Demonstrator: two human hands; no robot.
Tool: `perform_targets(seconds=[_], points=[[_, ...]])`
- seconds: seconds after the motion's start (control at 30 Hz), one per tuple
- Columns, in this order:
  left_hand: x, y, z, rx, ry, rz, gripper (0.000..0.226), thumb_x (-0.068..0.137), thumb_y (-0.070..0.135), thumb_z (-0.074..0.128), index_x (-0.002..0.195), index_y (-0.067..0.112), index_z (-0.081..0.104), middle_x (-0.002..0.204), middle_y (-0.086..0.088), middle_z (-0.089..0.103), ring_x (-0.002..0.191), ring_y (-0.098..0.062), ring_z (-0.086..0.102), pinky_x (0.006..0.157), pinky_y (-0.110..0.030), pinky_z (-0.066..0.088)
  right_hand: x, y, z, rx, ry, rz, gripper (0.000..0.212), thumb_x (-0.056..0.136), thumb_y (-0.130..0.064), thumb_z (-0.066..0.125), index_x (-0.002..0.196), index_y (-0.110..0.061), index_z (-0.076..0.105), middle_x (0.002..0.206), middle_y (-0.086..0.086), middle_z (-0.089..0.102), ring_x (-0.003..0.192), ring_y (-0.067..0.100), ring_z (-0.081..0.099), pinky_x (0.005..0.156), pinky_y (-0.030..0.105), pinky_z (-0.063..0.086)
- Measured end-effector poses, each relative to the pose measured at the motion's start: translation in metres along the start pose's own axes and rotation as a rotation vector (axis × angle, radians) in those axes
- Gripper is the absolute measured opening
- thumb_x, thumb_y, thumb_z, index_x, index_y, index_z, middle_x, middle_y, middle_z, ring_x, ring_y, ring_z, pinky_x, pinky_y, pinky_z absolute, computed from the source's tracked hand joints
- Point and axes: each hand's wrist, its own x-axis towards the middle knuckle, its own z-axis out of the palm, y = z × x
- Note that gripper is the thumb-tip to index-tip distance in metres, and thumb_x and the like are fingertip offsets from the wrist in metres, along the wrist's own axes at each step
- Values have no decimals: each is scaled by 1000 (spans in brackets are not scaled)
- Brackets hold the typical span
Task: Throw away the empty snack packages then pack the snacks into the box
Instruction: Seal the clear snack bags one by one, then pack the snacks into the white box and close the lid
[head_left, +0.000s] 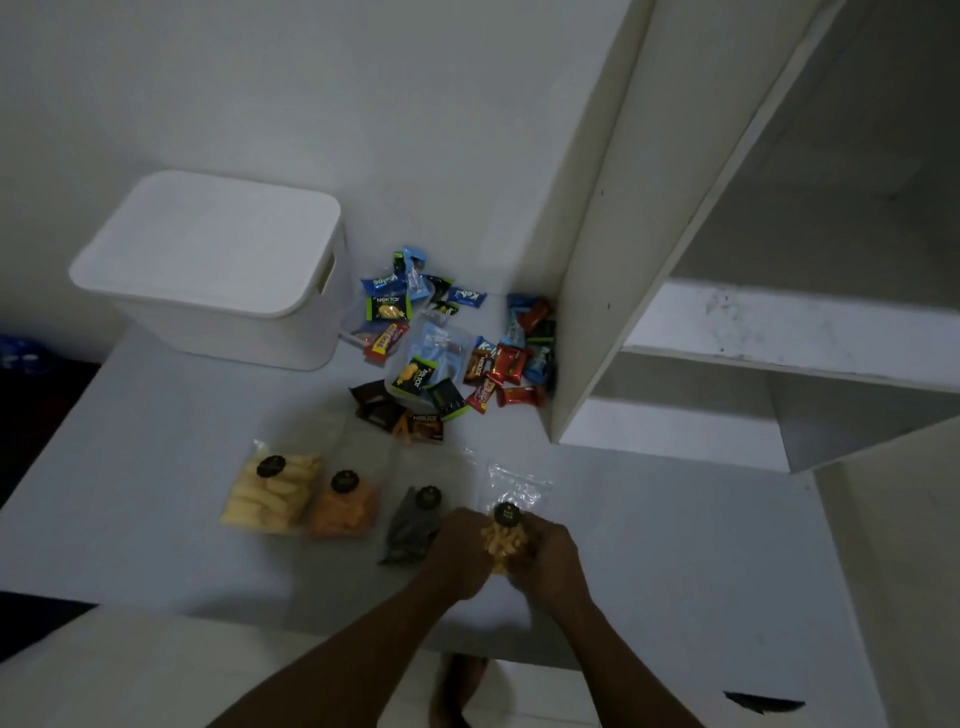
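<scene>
A clear bag of yellow snacks is clasped from both sides near the front edge of the desk, the left grip and right grip both curled closely around it. Three other bags are laid just to its left, and the lidded white box is set farther back.

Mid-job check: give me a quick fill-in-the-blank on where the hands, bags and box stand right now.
1. The left hand and right hand grip the gold bag, the ____ of the four in the row.
2. The lid sits ____ the box.
3. The dark bag lies between the gold bag and the ____ bag.
4. The small packets lie to the ____ of the box.

Missing words: rightmost; on; orange; right.
</scene>
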Motion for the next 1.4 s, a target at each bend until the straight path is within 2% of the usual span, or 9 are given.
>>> perform_targets(seconds=[0.07, 0.17, 0.33, 0.5, 0.6, 0.8, 1.03, 1.23, 1.4], points=[[8, -11, 8, -57, -71, 56, 34, 85, 4, 62, 63, 23, 45, 63, -1, 53, 60, -15, 50, 66, -51, 56, 7, 5, 3, -31, 2, -41, 46, 72, 2, 73, 56, -35, 52, 53, -10, 57, 49, -1, 54, 50, 13, 40], [9, -2, 2, -9, 43, -89, 13, 88, 9, 61, 100, 10, 68, 108, -12, 66, 95, -25, 63, 78, -25, 51, 20, 24, 10, -67, -5, -140, 51, 69, -7, 72, 48, -39, 39, 48, -11, 47, 47, 0, 46, 48, 17, 36], [21, -5, -20, 8, 194, 0, 39, 89, 16, 68, 126, 10, 55, 126, -2, 49, 112, -17, 52, 92, -18, 39, 25, -23, -13, -58, 41, -110, 9, 76, -20, 72, 70, -26, 70, 71, -5, 69, 64, 6, 66, 59, 32, 57], [31, -6, -92, 52, 393, 111, 28, 82, 15, 75, 106, 6, 66, 108, -7, 61, 99, -19, 58, 86, -23, 46, 48, -110, -20, -93, 65, -181, 51, 87, -21, 74, 135, -15, 58, 132, 1, 53, 122, 17, 53, 104, 28, 44], [27, -10, -153, 43, 564, 165, 9, 72, 0, 76, 79, 0, 70, 77, -13, 67, 70, -19, 62, 67, -15, 51, 65, -172, -11, -120, 70, -344, 48, 89, -18, 72, 135, -15, 58, 134, 8, 54, 122, 22, 54, 99, 29, 45], [14, -66, -268, -137, 801, 13, 45, 74, 17, 83, 112, 1, 66, 112, -15, 63, 104, -26, 61, 87, -24, 42, 96, -288, 43, -94, 50, -552, 32, 87, -15, 70, 118, -9, 67, 112, 4, 60, 97, 9, 57, 82, 17, 44], [7, -165, -386, -156, 1006, -11, 62, 65, 16, 91, 117, -1, 62, 120, -18, 61, 115, -33, 56, 101, -31, 37, 125, -388, 147, -247, 35, -699, 47, 90, -18, 70, 134, -10, 58, 134, 12, 54, 124, 24, 54, 98, 18, 33], [7, -271, -460, -80, 893, -38, 116, 46, 34, 98, 141, -4, 42, 143, -24, 45, 133, -40, 40, 108, -50, 37, 148, -447, 249, -368, -34, -712, 50, 94, -30, 65, 140, -14, 53, 139, 6, 51, 126, 20, 53, 102, 27, 40], [21, -313, -482, -309, 649, -39, 132, 53, 30, 96, 154, 3, 16, 159, -12, 27, 146, -27, 28, 113, -30, 26, 163, -471, 302, -494, -60, -678, 57, 94, -42, 61, 143, -15, 49, 146, 7, 46, 132, 23, 46, 106, 33, 41]])
